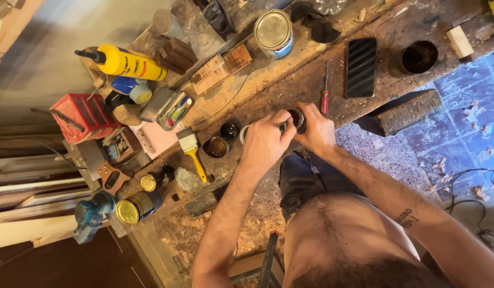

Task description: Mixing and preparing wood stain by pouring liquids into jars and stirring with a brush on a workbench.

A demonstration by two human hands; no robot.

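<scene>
Forearms run up from the bottom of the head view to the edge of a dusty wooden workbench [289,88], where both hands meet over one small tin can [297,118]. The right hand [317,130] wraps the can from the near side, fingers curled round its wall and closed on it. The left hand [265,140] sits just beside it, fingers bent and pinched at the can's rim; whether they grip a lid or a tool there cannot be told. The can is small and round, with a dull metal rim and a dark inside, and most of its body is hidden by the fingers. It stands at the bench's near edge, just in front of a red-handled screwdriver [325,90].

Left of the hands lie a small dark jar [229,129], an open round tin with brown contents [215,147] and a paintbrush with a yellow handle [192,149]. Further left two gold-lidded cans [137,207] lie on their sides near a blue power tool [92,213].

Beyond the hands a black ribbed phone [361,67] lies flat, with a dark open pot [419,57] to its right. Further back stand a large closed tin with a gold lid [273,31], a yellow glue bottle [127,63] lying down and a red plastic basket [84,114].
</scene>
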